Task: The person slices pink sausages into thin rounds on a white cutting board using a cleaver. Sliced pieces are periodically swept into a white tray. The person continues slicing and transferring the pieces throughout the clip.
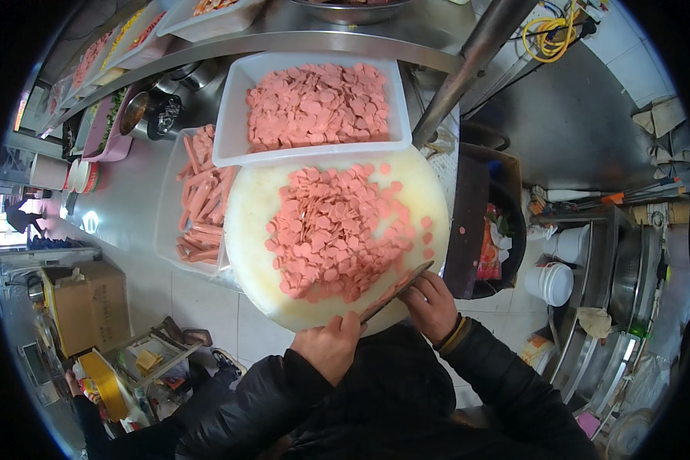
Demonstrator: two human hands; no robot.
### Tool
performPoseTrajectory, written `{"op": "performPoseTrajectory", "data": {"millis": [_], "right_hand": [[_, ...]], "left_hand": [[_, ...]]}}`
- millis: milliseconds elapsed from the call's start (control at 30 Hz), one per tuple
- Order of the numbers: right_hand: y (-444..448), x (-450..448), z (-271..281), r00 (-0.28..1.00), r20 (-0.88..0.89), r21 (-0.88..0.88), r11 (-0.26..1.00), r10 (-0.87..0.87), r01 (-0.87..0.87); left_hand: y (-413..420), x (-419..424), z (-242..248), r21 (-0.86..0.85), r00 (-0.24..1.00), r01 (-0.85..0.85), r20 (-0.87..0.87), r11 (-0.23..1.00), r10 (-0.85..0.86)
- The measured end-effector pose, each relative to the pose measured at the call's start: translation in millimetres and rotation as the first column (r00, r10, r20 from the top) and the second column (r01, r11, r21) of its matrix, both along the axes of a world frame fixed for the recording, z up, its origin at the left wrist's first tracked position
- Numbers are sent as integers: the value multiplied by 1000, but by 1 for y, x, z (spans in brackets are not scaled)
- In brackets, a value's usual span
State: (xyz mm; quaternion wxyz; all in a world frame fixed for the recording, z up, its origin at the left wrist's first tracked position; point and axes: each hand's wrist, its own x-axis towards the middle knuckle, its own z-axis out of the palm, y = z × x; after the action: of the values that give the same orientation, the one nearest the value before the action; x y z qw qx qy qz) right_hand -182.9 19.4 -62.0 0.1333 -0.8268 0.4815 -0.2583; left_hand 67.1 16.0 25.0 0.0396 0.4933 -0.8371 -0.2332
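A knife (395,291) lies slantwise over the front right of a round white cutting board (253,276), its blade seen nearly edge-on. My left hand (329,348) grips its near left end, and my right hand (431,305) has its fingers curled on the far right end. The handle is hidden in my grip. Just beyond the blade, a heap of thin pink sausage slices (333,230) covers the board's middle, with loose slices scattered to the right. Behind the board, a white plastic tub (313,154) holds many more slices. Whole pink sausages (204,192) fill a clear tub at the left.
A steel shelf edge (351,41) and a slanting metal post (466,75) bound the back. Food trays (207,23) stand on the shelf. Right of the board is a black bin (514,247); a cardboard box (86,310) stands at left. Another person's hand (72,379) shows lower left.
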Motion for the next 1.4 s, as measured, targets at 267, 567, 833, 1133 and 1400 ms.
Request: {"op": "performPoseTrajectory", "data": {"millis": [267, 567, 833, 1133, 1400], "right_hand": [[4, -1, -10, 1000, 15, -17, 1000, -18, 18], [3, -11, -14, 999, 18, -11, 999, 49, -49], [3, -9, -12, 996, 25, 23, 996, 91, -91], [2, -14, -15, 994, 50, 13, 995, 101, -102], [-14, 6, -7, 994, 106, 0, 1000, 12, -12]], "left_hand": [[-8, -13, -8, 135, 999, -37, -16, 990, 39], [-11, -6, -5, 118, 998, -12, -64, 993, 20], [-5, -16, -33, 138, 986, -94, -125, 986, 111], [3, -16, -42, 144, 983, -134, -105, 981, 150], [-8, 30, -50, 90, 934, -212, -273, 973, 229]]}}
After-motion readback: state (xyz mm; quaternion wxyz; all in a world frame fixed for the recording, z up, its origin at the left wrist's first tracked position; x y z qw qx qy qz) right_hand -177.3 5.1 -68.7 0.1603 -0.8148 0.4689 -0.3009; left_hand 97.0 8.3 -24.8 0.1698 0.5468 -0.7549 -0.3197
